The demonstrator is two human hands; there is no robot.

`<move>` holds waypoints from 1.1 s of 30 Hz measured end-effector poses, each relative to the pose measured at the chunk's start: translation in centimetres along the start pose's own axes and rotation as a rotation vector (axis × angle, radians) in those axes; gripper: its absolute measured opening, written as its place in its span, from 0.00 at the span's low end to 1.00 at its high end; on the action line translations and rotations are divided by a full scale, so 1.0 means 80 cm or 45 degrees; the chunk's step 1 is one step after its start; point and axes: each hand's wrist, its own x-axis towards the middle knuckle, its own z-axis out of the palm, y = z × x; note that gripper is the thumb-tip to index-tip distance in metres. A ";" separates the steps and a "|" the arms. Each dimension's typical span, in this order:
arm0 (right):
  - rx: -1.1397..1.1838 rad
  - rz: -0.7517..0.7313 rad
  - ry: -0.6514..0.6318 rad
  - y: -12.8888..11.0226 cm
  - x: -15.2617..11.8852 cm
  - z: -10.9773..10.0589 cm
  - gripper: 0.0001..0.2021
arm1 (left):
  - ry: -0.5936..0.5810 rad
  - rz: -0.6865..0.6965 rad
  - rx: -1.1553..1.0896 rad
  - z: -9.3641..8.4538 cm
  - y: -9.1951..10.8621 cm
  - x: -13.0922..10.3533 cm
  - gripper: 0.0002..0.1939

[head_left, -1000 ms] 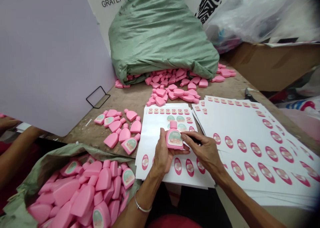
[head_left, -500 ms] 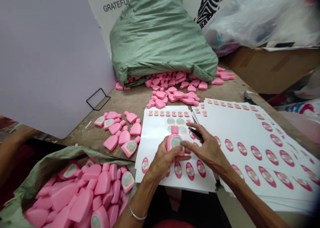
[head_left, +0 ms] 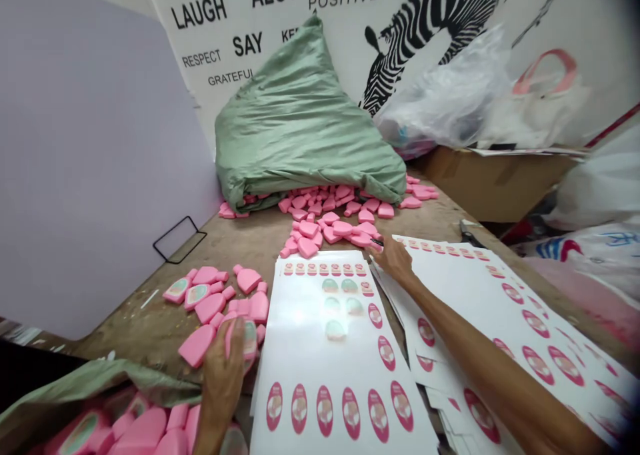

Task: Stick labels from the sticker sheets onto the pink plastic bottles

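Observation:
My left hand (head_left: pixel 225 358) is at the left of the sheets, its fingers closed around a pink bottle (head_left: pixel 250 342) with a pale green label. That bottle is among several other pink bottles (head_left: pixel 210 305) lying on the table, some labelled. My right hand (head_left: pixel 395 258) reaches to the far edge of the sticker sheets, its fingers closed on a slim black tool (head_left: pixel 376 242) whose exact kind I cannot make out. The hand is right beside the heap of plain pink bottles (head_left: pixel 345 228). Between my hands lies a stack of sticker sheets (head_left: pixel 300 348) with pink oval and green stickers.
A green sack (head_left: pixel 310 122) spills bottles at the back. Another green sack (head_left: pixel 95 382) of pink bottles is at lower left. More sticker sheets (head_left: pixel 450 282) spread on the right. A black wire stand (head_left: pixel 179 240), a white panel (head_left: pixel 100 162) and a cardboard box (head_left: pixel 500 182) surround the table.
My left hand has carried the labelled bottle left, off the sheets to the group on the table. My right hand has moved forward to the far bottles with the black tool. The view has tilted up.

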 end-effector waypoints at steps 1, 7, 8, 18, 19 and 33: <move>-0.025 0.018 0.004 0.003 0.013 0.001 0.19 | 0.080 0.058 0.162 -0.006 -0.007 0.012 0.19; -0.105 -0.086 -0.052 0.004 -0.003 -0.035 0.17 | 0.350 0.517 0.666 -0.001 0.013 0.031 0.28; -0.081 -0.147 -0.096 -0.001 -0.019 -0.051 0.17 | 0.305 0.574 0.596 0.006 0.025 0.025 0.29; 0.658 -0.615 -1.046 -0.043 -0.167 -0.124 0.16 | -1.504 -0.294 -0.727 0.081 0.075 -0.075 0.17; 0.641 -0.558 -0.924 -0.041 -0.172 -0.108 0.16 | -1.345 -0.295 -0.743 0.084 0.069 -0.076 0.18; 0.014 -0.693 -0.005 -0.035 -0.201 0.005 0.09 | -0.741 -0.092 -0.616 0.110 0.030 -0.054 0.23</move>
